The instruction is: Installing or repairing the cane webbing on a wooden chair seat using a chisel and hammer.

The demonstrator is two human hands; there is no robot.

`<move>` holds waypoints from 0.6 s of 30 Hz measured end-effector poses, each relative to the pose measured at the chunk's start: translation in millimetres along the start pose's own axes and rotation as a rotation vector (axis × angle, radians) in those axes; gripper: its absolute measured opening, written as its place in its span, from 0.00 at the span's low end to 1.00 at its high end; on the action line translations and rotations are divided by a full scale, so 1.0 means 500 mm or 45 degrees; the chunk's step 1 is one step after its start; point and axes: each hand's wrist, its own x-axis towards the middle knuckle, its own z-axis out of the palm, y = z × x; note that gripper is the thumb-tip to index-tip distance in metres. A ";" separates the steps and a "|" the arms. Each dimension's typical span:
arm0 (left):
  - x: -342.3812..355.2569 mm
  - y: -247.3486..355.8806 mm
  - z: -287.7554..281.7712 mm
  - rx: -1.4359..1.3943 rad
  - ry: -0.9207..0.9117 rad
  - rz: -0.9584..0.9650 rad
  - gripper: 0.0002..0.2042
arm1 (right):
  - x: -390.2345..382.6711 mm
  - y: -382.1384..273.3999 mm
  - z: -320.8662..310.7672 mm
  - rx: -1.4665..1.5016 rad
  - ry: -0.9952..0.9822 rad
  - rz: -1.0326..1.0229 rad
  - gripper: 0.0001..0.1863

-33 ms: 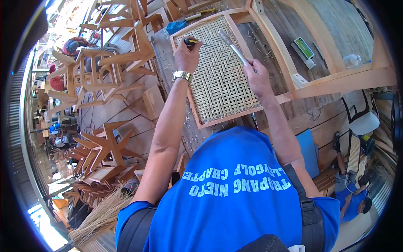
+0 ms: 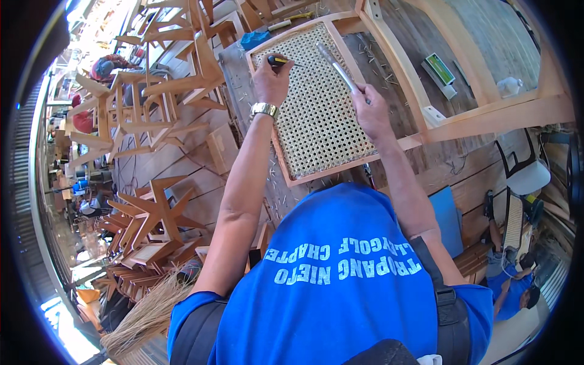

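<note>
My left hand [image 2: 271, 82], wearing a metal watch, grips a black-and-yellow handled tool [image 2: 277, 61] over the upper-left part of a woven cane panel [image 2: 310, 128]. Its thin tip points right, against or just over the weave. My right hand [image 2: 372, 109] is closed on a long silver tool [image 2: 337, 68] with a flattened, duller end, angled up-left over the panel's right side. The panel sits in a light wooden frame [image 2: 291, 179] on a wooden work surface [image 2: 236, 85] scattered with small slivers.
Joined wooden frames [image 2: 462, 121] extend right, around a green-and-white box [image 2: 439, 73]. A blue item [image 2: 254, 39] lies beyond the panel. Stacked wooden chair parts [image 2: 149, 219] and a fibre bundle [image 2: 140, 310] are at left. Co-workers are at far left [image 2: 109, 66] and lower right [image 2: 514, 292].
My right hand and the silver tool have shifted very slightly up and left. My left hand looks unchanged.
</note>
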 end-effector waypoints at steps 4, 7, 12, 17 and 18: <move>0.012 0.006 0.002 0.059 -0.015 0.031 0.12 | 0.021 0.005 0.027 -0.096 0.057 -0.126 0.14; 0.016 0.002 -0.007 0.096 -0.025 0.032 0.13 | 0.014 -0.008 0.027 -0.040 0.018 -0.113 0.14; -0.050 0.001 -0.039 -0.161 -0.087 0.026 0.13 | -0.055 -0.069 -0.045 -0.021 0.001 -0.045 0.14; -0.133 0.049 -0.079 -0.128 -0.351 0.006 0.14 | -0.167 -0.067 -0.150 0.144 0.011 0.178 0.15; -0.149 0.052 -0.083 -0.160 -0.309 0.053 0.15 | -0.184 -0.068 -0.165 0.130 0.001 0.188 0.15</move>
